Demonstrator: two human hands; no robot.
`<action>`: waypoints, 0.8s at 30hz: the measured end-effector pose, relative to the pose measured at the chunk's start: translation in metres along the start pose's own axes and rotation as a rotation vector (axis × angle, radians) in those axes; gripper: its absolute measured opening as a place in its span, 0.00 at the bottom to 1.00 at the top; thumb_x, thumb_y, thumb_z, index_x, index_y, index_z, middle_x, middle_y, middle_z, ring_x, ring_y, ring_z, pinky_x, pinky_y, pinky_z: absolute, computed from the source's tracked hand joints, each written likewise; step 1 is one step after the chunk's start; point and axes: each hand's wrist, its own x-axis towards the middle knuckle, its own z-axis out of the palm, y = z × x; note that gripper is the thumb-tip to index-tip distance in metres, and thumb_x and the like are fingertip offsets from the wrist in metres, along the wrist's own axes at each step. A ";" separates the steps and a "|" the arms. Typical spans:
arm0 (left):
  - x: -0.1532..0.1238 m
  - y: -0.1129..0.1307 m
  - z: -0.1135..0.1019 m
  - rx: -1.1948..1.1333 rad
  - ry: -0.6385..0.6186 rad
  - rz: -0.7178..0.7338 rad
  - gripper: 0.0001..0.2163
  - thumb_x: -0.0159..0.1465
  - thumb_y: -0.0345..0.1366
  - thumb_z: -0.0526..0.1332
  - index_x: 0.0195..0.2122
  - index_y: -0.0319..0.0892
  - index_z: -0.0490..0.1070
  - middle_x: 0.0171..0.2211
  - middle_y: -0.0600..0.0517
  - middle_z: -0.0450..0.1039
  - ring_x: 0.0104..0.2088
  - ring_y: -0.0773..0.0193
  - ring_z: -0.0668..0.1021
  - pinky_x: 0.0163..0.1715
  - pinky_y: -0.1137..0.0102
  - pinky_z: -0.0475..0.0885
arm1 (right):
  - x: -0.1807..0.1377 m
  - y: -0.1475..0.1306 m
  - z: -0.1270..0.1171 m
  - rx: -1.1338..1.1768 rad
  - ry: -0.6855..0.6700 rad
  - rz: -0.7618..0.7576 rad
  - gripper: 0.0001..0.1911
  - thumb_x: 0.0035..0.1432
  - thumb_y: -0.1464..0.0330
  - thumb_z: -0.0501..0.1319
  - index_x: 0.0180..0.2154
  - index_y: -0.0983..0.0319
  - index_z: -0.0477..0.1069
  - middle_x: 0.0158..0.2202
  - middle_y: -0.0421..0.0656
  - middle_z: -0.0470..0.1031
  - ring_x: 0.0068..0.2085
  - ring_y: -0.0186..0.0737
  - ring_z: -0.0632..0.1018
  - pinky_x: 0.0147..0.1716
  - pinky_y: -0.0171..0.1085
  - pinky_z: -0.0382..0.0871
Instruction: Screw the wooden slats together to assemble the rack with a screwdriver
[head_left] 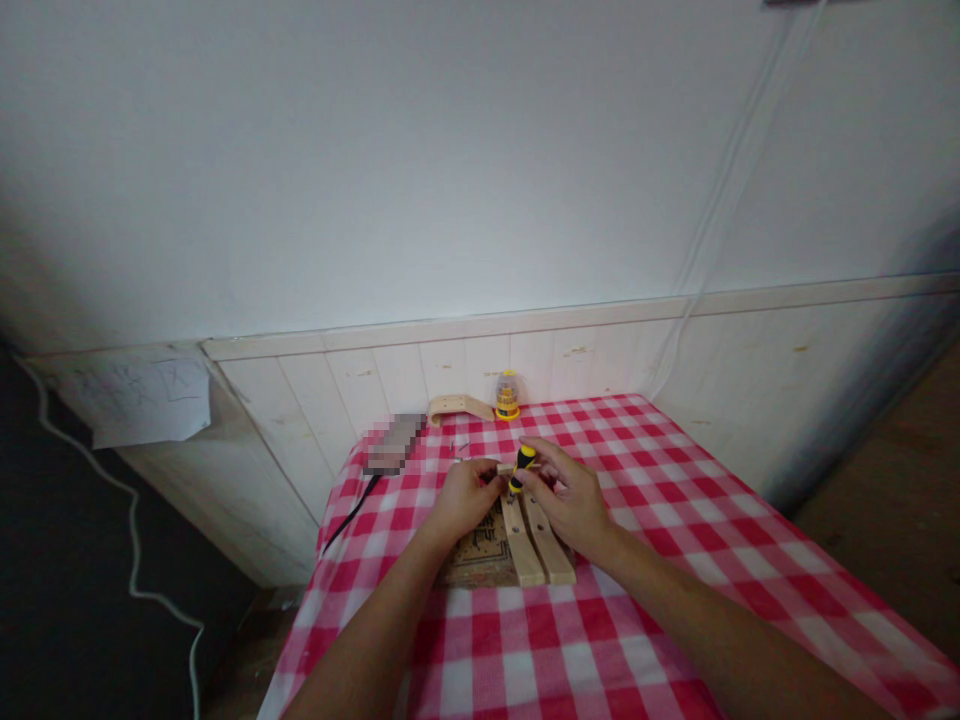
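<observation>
My right hand [574, 492] is closed round a short yellow-and-black screwdriver [526, 458], held nearly upright over the far end of two pale wooden strips [523, 548]. Its tip is too small to make out. My left hand [471, 492] pinches at a small wooden crosspiece [508, 467] by the far ends of the strips; its fingertips are partly hidden. Dark holes or screws show along the strips, which lie side by side on a brown cardboard-like sheet with black print [478, 548].
Against the wall stand a clear dome-shaped container with a yellow base [508, 398] and a bent wooden piece [459, 404]. A blurred-out flat object [397, 443] with a black strap [352, 512] lies at the left edge of the checked tablecloth [645, 455]. Small screw-like bits [460, 447] lie nearby.
</observation>
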 end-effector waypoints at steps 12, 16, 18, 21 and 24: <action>-0.001 0.003 -0.001 -0.006 -0.009 0.013 0.14 0.63 0.41 0.57 0.31 0.38 0.77 0.27 0.50 0.79 0.28 0.63 0.75 0.28 0.73 0.63 | 0.001 -0.001 0.001 -0.005 0.014 0.022 0.17 0.61 0.65 0.63 0.52 0.59 0.73 0.27 0.39 0.75 0.23 0.34 0.72 0.22 0.32 0.66; 0.000 0.004 -0.002 0.016 -0.010 0.007 0.14 0.64 0.43 0.57 0.31 0.38 0.77 0.28 0.50 0.79 0.28 0.64 0.75 0.28 0.73 0.63 | 0.001 -0.001 0.001 -0.007 0.018 0.018 0.17 0.61 0.65 0.64 0.51 0.59 0.73 0.25 0.38 0.74 0.24 0.34 0.72 0.23 0.32 0.66; 0.000 0.003 -0.001 0.025 -0.008 0.002 0.14 0.63 0.42 0.58 0.30 0.38 0.77 0.28 0.50 0.79 0.28 0.64 0.75 0.29 0.73 0.64 | 0.001 -0.001 0.002 -0.013 0.023 0.014 0.17 0.60 0.65 0.64 0.51 0.60 0.74 0.25 0.37 0.73 0.23 0.34 0.72 0.22 0.32 0.66; -0.001 0.001 -0.001 0.021 0.000 0.000 0.14 0.63 0.42 0.58 0.30 0.38 0.77 0.28 0.50 0.79 0.28 0.64 0.75 0.29 0.73 0.64 | 0.001 0.000 0.002 -0.018 0.026 0.023 0.17 0.60 0.64 0.64 0.51 0.59 0.74 0.23 0.37 0.72 0.22 0.34 0.71 0.21 0.32 0.66; 0.000 0.001 -0.001 0.006 -0.006 0.003 0.13 0.63 0.41 0.58 0.31 0.38 0.78 0.28 0.50 0.79 0.29 0.63 0.75 0.29 0.73 0.64 | 0.000 0.001 0.003 0.022 0.024 0.034 0.18 0.61 0.64 0.65 0.52 0.59 0.73 0.28 0.40 0.77 0.26 0.36 0.76 0.25 0.33 0.71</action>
